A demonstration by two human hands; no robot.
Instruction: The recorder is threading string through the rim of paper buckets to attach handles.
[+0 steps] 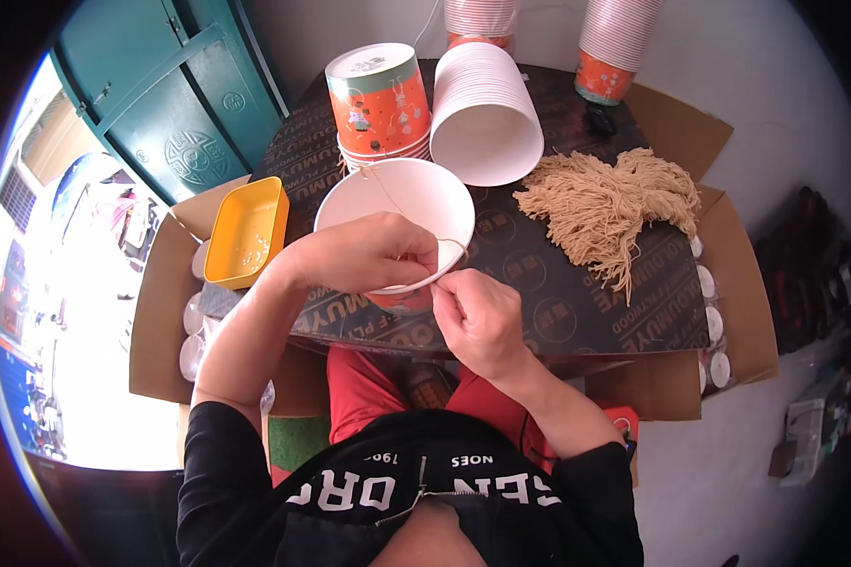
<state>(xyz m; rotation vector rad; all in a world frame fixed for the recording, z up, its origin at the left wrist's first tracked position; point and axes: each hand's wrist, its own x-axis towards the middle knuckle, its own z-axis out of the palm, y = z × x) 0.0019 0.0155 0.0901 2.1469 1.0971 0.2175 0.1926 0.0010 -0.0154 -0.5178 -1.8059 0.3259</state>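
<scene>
A white-lined paper bucket stands open side up at the near edge of the table. A thin tan string loops over its right rim, and a strand of it crosses the inside to the far rim. My left hand reaches over the opening, fingers curled on the string just inside the rim. Outside that rim, my right hand is closed in a pinch where the string comes down. The fingertips of both hands are partly hidden.
Behind are an upturned orange-and-green bucket stack and a lying stack of white buckets. A bundle of tan strings lies right; a yellow tray sits left. Cardboard boxes flank the dark table. More stacks stand at the back.
</scene>
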